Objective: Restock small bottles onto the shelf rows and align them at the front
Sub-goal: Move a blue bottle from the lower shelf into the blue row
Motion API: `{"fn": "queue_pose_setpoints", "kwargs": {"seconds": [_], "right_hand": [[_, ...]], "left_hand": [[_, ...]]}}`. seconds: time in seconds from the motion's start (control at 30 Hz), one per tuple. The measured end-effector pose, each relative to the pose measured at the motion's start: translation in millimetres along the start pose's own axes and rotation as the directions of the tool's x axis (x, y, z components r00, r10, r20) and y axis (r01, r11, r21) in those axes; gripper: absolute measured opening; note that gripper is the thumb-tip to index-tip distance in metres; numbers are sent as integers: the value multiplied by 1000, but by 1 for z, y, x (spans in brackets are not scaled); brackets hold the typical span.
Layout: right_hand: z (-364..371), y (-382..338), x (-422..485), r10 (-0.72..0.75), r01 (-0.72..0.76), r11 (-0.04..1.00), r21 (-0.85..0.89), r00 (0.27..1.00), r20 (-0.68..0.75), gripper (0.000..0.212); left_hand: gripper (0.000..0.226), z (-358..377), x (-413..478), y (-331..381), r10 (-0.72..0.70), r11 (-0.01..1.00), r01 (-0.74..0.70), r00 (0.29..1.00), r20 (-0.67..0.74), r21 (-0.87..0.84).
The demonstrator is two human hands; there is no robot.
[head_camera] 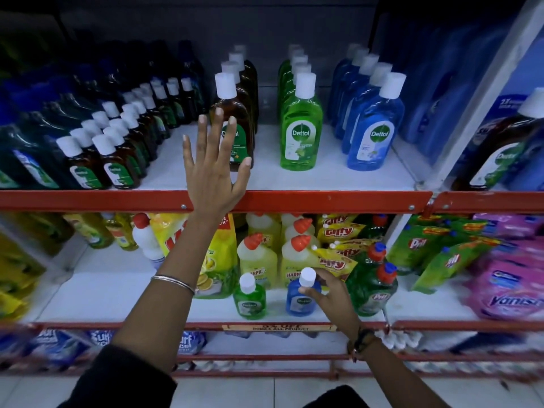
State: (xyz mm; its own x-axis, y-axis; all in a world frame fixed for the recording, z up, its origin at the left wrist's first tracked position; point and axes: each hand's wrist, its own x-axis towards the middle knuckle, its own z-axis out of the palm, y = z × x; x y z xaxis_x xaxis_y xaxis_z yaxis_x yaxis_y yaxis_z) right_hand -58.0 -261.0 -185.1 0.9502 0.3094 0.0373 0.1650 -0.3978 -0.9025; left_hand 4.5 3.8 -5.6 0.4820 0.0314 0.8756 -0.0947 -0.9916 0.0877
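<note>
Our left hand [212, 169] is raised with fingers spread and released, flat before the front brown bottle [232, 125] on the upper shelf [323, 198]. Our right hand [329, 293] grasps the small blue bottle [301, 301] at its neck — it stands on the lower shelf [426, 325], just beside the small green bottle [250, 298].

Right hand [329, 293]: on small bottle [303, 298], lower shelf [117, 293].
Left of grip: second small bottle [250, 298].
Behind grip: Harpic bottles [294, 260].
Above-left: left hand [215, 169] before upper-shelf bottle [235, 125].
</note>
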Motion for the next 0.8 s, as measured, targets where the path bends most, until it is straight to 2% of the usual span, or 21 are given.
{"fn": "queue_pose_setpoints", "kwargs": {"seconds": [0.13, 0.37, 0.53, 0.8], "right_hand": [[-18, -22, -1, -26, 31, 996, 86, 998, -56, 30], [-66, -108, 4, -254, 284, 954, 100, 938, -237, 27], [-107, -172, 9, -394, 473, 877, 86, 810, -435, 36], [-173, -238, 47, -428, 574, 819, -18, 590, -685, 29]], "left_hand": [[65, 0, 1, -1, -21, 1000, 20, 999, 37, 8], [67, -1, 0, -1, -30, 1000, 30, 997, 76, 3], [67, 0, -1, -3, -26, 1000, 26, 997, 74, -3], [68, 1, 1, -3, -25, 1000, 26, 998, 59, -10]]}}
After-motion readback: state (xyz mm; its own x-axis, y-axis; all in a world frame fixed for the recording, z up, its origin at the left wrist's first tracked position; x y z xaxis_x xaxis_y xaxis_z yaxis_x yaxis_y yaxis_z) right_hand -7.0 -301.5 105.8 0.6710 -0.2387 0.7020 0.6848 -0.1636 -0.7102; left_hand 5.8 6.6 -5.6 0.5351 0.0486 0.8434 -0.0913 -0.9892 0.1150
